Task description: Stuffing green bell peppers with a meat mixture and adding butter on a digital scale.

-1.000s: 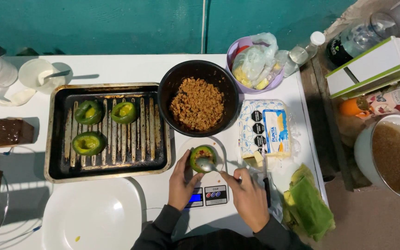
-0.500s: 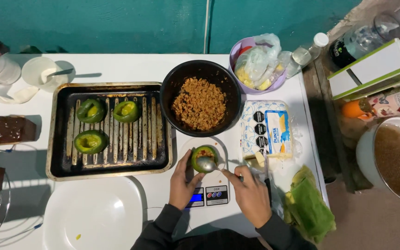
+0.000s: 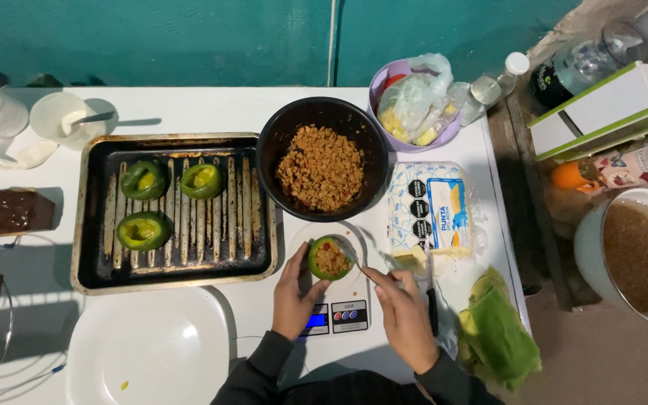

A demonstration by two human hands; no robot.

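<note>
The white table (image 3: 211, 112) is carrying everything, and the large dark baking tray (image 3: 91, 225) is holding three hollowed green pepper halves, well apart from the black bowl (image 3: 279, 142) of brown minced filling just beside it. In front of that bowl, a small kitchen scale (image 3: 346, 315) is bearing the green pepper cup (image 3: 329, 259), which is already showing filling inside. The left hand (image 3: 294, 292) is curling around the cup's left wall, fingers bent and thumb near the rim, steadying it. The right hand (image 3: 406, 319) is pinching the handle of a spoon (image 3: 354, 262), whose bowl is dipping at the cup's opening. This cup is probably light and rather stiff but thin-walled (it could crack if squeezed hard), with smooth, slippery skin, so holding it low around the sides seems safest. The spoon's bowl is too small to make out clearly, the scale's plate is mostly hidden under the cup and hands, and both forearms are being cut off by the bottom edge.
</note>
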